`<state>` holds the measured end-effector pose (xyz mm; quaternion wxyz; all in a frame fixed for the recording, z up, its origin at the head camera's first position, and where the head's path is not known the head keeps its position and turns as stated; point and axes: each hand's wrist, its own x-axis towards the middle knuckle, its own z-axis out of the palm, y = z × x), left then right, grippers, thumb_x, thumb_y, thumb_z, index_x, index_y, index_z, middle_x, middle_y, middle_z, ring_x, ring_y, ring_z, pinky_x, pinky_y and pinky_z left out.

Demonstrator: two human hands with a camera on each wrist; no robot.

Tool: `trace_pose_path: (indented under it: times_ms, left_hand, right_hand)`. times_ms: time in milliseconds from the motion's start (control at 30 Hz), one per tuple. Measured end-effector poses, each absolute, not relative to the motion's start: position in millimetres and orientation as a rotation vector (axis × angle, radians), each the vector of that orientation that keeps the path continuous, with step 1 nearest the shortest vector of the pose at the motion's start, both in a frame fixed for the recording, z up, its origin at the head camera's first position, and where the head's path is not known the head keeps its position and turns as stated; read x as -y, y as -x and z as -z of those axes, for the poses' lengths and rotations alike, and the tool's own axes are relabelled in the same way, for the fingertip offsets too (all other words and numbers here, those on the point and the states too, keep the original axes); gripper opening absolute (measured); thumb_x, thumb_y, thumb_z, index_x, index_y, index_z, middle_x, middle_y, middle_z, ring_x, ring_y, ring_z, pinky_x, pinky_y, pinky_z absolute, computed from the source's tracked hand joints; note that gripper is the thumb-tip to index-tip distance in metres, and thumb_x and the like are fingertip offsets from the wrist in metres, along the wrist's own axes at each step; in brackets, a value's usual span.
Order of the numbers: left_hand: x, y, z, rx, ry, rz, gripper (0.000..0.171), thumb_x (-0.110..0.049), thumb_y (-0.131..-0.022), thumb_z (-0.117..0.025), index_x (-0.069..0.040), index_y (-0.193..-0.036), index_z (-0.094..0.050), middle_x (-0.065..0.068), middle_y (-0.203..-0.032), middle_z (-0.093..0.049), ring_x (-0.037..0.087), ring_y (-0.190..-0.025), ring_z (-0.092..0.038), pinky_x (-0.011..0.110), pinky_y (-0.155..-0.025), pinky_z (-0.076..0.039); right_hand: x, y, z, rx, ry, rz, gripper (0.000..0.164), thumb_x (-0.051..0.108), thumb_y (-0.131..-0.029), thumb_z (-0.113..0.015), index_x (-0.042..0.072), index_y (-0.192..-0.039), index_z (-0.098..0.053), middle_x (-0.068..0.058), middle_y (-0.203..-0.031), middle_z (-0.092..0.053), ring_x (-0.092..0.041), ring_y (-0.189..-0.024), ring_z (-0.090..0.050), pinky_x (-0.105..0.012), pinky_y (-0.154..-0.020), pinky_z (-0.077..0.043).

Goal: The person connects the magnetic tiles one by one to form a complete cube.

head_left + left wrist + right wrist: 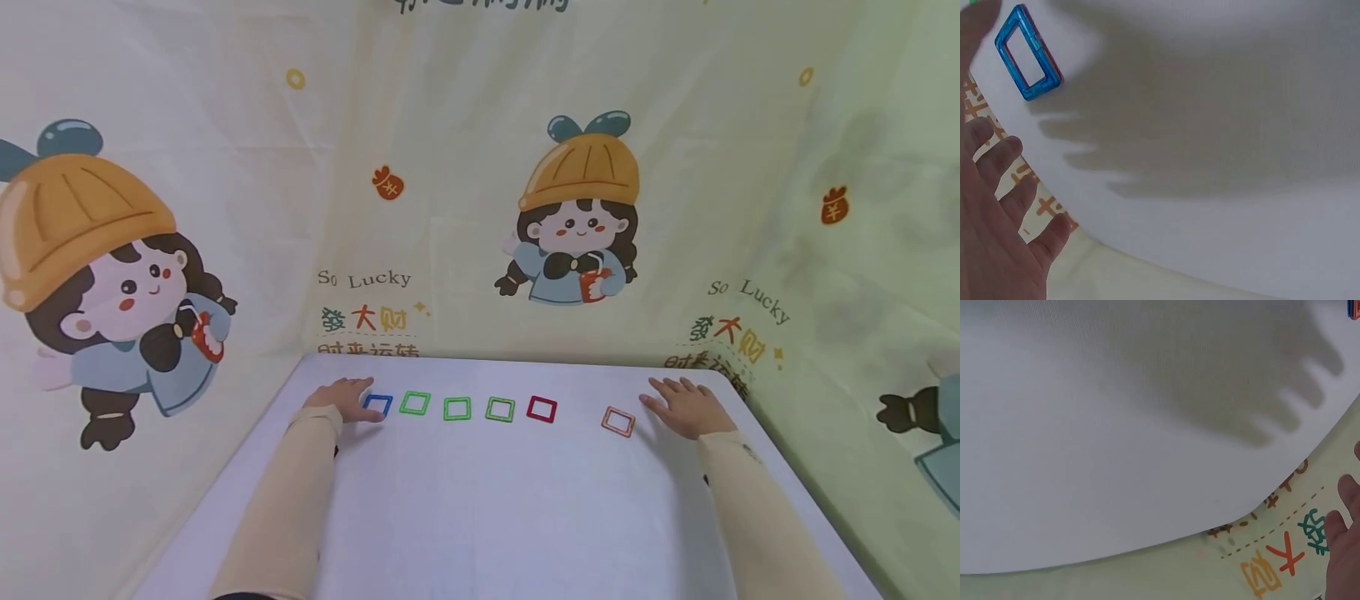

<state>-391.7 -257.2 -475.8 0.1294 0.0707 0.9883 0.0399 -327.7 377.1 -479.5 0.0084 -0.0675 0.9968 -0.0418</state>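
Six hollow four-sided frames lie in a loose row near the table's far edge in the head view: a blue frame [387,406], three green frames [457,419], a red frame [553,412] and an orange frame [619,432]. My left hand [343,398] is spread over the left end, its thumb and fingers on either side of the blue frame. The left wrist view shows this glossy blue frame [1035,45] with a reddish layer along one side. Beyond the orange frame, at the right end, my right hand [684,407] hovers with fingers apart, holding nothing.
The white table [480,517] has rounded far corners. A cream cloth [465,250] with printed cartoon figures and lettering hangs behind it and along both sides. A wider gap parts the orange frame from the red one.
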Motion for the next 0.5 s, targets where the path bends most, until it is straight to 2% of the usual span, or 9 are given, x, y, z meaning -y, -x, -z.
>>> trace_pose_path:
  times_ms: [167, 333, 500]
  left_hand:
    - [257.7, 386.0, 482.3, -2.886, -0.284, -0.062, 0.090, -0.052, -0.087, -0.077, -0.008, -0.157, -0.042, 0.023, -0.157, -0.046, 0.046, -0.146, -0.040, 0.067, -0.115, -0.032]
    - [254.5, 385.8, 487.9, -2.876, -0.348, -0.060, 0.069, -0.037, -0.091, -0.077, -0.006, -0.148, -0.054, 0.022, -0.142, -0.060, 0.043, -0.132, -0.055, 0.060, -0.109, -0.042]
    - [249.2, 387.6, 487.6, -2.861, -0.351, -0.090, 0.056, -0.026, -0.091, -0.074, -0.001, -0.140, -0.060, 0.019, -0.129, -0.065, 0.037, -0.120, -0.061, 0.057, -0.106, -0.046]
  right_hand:
    - [-369.1, 328.7, 486.3, -3.083, 0.284, 0.170, 0.074, 0.056, -0.106, -0.044, 0.000, -0.153, -0.044, -0.033, -0.150, -0.049, -0.059, -0.138, -0.041, -0.074, -0.109, -0.032]
    - [-357.7, 329.5, 487.1, -3.022, 0.332, 0.190, 0.069, 0.052, -0.102, -0.055, -0.001, -0.147, -0.052, -0.034, -0.142, -0.055, -0.058, -0.130, -0.050, -0.074, -0.102, -0.039]
    - [-349.2, 331.2, 485.2, -2.982, 0.327, 0.199, 0.057, 0.050, -0.097, -0.063, 0.003, -0.129, -0.067, -0.027, -0.135, -0.063, -0.052, -0.126, -0.056, -0.070, -0.102, -0.041]
